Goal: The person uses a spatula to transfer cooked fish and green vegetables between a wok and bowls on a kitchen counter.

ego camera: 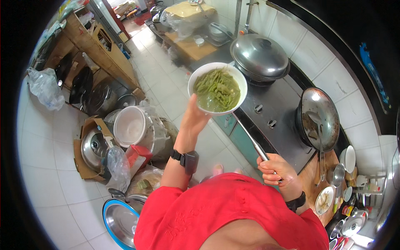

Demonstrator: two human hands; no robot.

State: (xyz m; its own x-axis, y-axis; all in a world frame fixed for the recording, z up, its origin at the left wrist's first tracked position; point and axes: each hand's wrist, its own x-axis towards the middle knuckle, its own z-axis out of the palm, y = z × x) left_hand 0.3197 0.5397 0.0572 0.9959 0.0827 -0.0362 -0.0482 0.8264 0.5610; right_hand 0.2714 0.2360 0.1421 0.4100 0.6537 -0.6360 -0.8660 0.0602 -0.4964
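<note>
My left hand (193, 118) grips the near left rim of a white bowl (242, 86). Cooked green beans (218, 90) lie in greenish liquid inside it. In my right hand (278, 173) is the long metal handle (250, 137) of a cooking utensil. Its head is hidden by the bowl, so its kind cannot be told. The bowl is held above the floor beside the front edge of the gas stove (276, 101).
A lidded wok (259, 56) stands on the far burner. On the near burner, an open wok (329, 115) holds a spatula (321, 143). A wooden counter (309, 187) carries a plate with food remains (324, 200). Buckets (129, 126) and a cardboard box (78, 165) crowd the left.
</note>
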